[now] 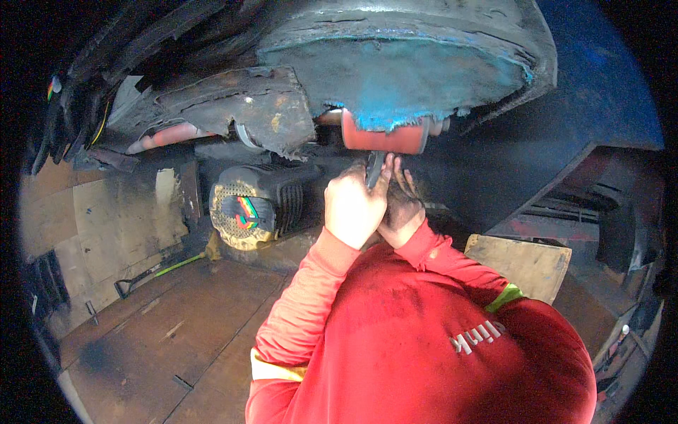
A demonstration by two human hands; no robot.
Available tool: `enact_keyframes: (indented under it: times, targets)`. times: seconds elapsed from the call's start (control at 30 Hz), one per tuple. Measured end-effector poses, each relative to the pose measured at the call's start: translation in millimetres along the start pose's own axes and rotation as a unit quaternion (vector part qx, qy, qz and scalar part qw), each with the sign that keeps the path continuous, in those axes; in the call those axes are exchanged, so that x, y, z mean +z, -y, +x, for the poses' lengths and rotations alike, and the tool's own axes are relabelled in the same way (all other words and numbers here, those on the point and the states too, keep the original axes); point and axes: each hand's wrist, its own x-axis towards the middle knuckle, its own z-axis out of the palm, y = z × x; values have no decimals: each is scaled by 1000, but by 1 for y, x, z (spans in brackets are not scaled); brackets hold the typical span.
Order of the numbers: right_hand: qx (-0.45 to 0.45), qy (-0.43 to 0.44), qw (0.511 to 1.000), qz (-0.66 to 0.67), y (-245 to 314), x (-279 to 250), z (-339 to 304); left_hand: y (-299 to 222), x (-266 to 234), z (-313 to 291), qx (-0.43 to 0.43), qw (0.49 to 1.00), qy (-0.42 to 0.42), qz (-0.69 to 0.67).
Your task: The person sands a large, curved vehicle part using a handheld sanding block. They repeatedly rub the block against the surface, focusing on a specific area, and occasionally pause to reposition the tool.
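Both my hands are raised close together in front of a red drum [387,140], which looks like a sanding roller under a dusty dark hood [296,56]. My left hand [353,205] is closed on a dark, flat, narrow piece [376,169], whose upper end meets or nearly meets the drum's lower edge. My right hand [404,205], blackened with dust, is pressed against the piece from the right side. Its fingers point up toward the drum and are partly hidden behind the left hand. The exact kind of the piece cannot be made out.
Ragged blue-grey cloth [417,74] hangs over the drum. Left of it is another red roller [173,136]. Below stands a dusty finned motor [258,205]. A blue metal panel [607,78] rises at right, with a wooden board [519,265] below it. Brown boards [176,339] cover the floor.
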Motion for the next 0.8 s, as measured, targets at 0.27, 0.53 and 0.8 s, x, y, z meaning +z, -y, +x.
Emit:
enact_keyframes:
  times: [0.27, 0.53, 0.8]
  targets:
    - [-113, -113, 987, -22, -12, 4, 2, 9, 4, -43, 37, 990, -111, -75]
    - [-29, -112, 937, 331, -34, 36, -8, 45, 2, -62, 68, 983, -161, -55]
    - [222, 159, 394, 878, -66, 50, 36, 21, -27, -73, 73, 993, -83, -37]
